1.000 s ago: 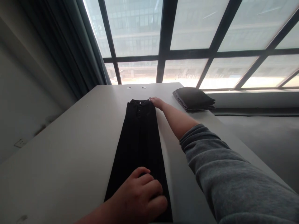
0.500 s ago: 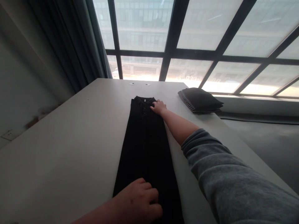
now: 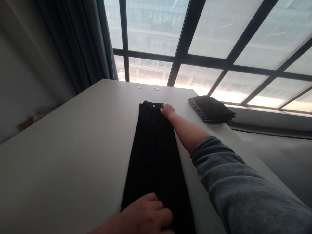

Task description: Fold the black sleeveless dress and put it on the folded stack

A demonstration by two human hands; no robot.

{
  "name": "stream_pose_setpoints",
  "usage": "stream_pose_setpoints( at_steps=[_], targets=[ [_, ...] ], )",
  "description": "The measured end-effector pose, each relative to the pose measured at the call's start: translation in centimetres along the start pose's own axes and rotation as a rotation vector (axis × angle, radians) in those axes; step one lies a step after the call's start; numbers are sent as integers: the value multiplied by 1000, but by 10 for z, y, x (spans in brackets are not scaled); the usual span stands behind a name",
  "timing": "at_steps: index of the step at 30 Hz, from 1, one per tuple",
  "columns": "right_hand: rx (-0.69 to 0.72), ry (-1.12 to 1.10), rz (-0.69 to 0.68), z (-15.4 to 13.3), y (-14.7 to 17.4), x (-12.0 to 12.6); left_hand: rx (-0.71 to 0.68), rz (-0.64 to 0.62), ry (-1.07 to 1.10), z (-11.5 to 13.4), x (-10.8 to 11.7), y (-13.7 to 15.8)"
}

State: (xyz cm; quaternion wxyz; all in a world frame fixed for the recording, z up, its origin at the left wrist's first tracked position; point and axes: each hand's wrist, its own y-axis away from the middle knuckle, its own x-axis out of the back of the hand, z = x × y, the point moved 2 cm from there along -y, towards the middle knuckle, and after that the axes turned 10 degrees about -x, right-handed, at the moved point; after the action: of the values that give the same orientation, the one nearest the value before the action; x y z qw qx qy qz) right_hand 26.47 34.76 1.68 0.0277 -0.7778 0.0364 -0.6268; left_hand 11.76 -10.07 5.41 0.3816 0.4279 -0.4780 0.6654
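Observation:
A pair of black trousers (image 3: 153, 149) lies lengthwise on the white table (image 3: 92, 136), its waist end far from me. A small white tag shows inside the waist, with dark buttons just below it. At the right corner of the waist, my right hand (image 3: 167, 111) is closed, pinching the cloth between thumb and fingers. My left hand (image 3: 148, 214) is closed over the near part of the trousers with its fingers curled; its fingertips are partly hidden, and the bottom of the frame cuts it off.
A stack of folded dark cloth (image 3: 212, 109) sits at the table's right edge. Two small white oval pieces (image 3: 139, 87) are at the far edge. Behind stand a large dark-framed window (image 3: 180, 60) and a dark curtain (image 3: 80, 42) on the left.
My right hand's fingers, earlier spread flat on the waist, have closed on its right corner. My left hand sits slightly lower in the view. The view has tilted a little.

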Motion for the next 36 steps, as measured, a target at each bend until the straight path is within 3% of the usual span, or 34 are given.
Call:
stream_pose_setpoints(
  at_steps=[6,10,16,20,25,29,36],
  targets=[
    [-11,-23,-8,-4,7,-6,-2,-65,-1,3,20,3],
    [19,3,-33,-10,18,-10,9,-110,23,2,14,7],
    [200,25,-54,-13,49,-3,67,-149,170,-4,3,11],
    [257,-2,-30,6,100,-2,245,-150,180,-9,0,9],
    [311,65,-167,20,157,-5,551,-56,212,-14,-7,10],
    [326,72,-191,16,164,-6,649,-100,231,-15,-9,12],
    [331,31,-180,19,152,-14,680,-222,293,-19,-9,10]
  ],
)
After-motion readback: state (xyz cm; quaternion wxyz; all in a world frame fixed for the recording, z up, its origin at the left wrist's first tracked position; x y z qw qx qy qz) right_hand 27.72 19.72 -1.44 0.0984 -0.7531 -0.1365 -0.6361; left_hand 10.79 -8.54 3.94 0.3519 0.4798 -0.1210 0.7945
